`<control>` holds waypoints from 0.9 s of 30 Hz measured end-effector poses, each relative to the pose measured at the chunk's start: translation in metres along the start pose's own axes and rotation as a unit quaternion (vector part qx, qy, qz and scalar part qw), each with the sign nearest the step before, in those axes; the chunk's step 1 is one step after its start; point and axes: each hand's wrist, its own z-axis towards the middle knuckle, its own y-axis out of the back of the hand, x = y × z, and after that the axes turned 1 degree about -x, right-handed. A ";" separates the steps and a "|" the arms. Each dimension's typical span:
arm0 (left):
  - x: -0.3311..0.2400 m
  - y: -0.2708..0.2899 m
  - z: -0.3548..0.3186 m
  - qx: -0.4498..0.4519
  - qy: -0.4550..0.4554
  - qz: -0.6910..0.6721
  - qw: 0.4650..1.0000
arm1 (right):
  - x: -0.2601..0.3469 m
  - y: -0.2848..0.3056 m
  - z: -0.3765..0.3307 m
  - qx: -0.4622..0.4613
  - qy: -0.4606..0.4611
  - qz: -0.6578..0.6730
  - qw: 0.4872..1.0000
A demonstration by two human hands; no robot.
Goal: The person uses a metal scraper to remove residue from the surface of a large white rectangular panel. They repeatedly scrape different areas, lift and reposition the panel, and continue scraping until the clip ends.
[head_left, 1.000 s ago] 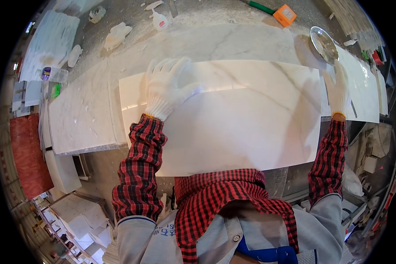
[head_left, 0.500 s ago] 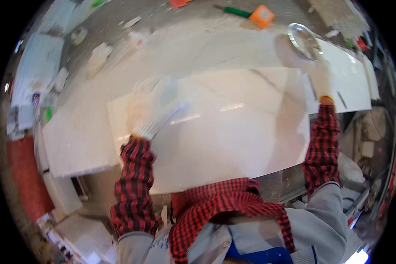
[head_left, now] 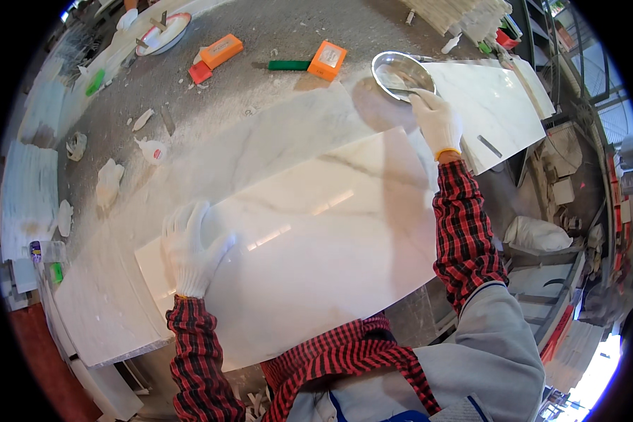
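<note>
The fingers (head_left: pixel 183 221) of the left hand (head_left: pixel 190 250) are spread wide and lie flat on the big white tile (head_left: pixel 309 239), close to its left end. They press on it and grip nothing. The hand wears a white glove, and a red checked sleeve comes after it. The fingers (head_left: pixel 423 105) of the right hand (head_left: pixel 437 123) are bent a little and touch the rim of the shiny metal bowl (head_left: pixel 399 70), just past the far right corner of the big white tile. I cannot tell if they pinch the rim or only rest on it. The big white tile is smooth and shiny with thin grey lines, and it lies on a duller grey slab (head_left: pixel 260 148) on the counter (head_left: pixel 260 42). To the right of the big white tile lies another white tile (head_left: pixel 496 105). Far beyond the big white tile sit two orange blocks (head_left: pixel 328 60) (head_left: pixel 220 50), a green tool (head_left: pixel 288 65) and a round plate (head_left: pixel 163 32). Off to its left lie small white scraps (head_left: pixel 109 183).
</note>
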 end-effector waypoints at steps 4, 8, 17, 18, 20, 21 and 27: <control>-0.004 0.000 0.000 0.009 0.014 -0.013 1.000 | -0.006 0.010 0.012 0.041 -0.099 0.262 0.959; -0.012 0.007 0.004 0.032 0.024 0.002 0.999 | 0.003 0.021 0.014 0.049 -0.131 0.390 0.910; -0.021 0.011 -0.002 0.043 0.064 -0.002 0.997 | 0.005 0.031 0.017 0.066 -0.160 0.399 0.900; -0.022 0.011 -0.001 0.046 0.061 -0.004 0.997 | 0.007 0.033 0.018 0.062 -0.165 0.379 0.908; -0.023 0.012 0.002 0.047 0.054 -0.005 0.997 | 0.003 0.032 0.022 0.064 -0.144 0.356 0.921; -0.024 0.012 0.004 0.046 0.050 -0.004 0.998 | 0.000 0.031 0.025 0.065 -0.134 0.344 0.927; -0.023 0.009 0.007 0.031 0.051 -0.007 0.998 | -0.016 0.012 0.049 0.076 -0.051 0.114 0.989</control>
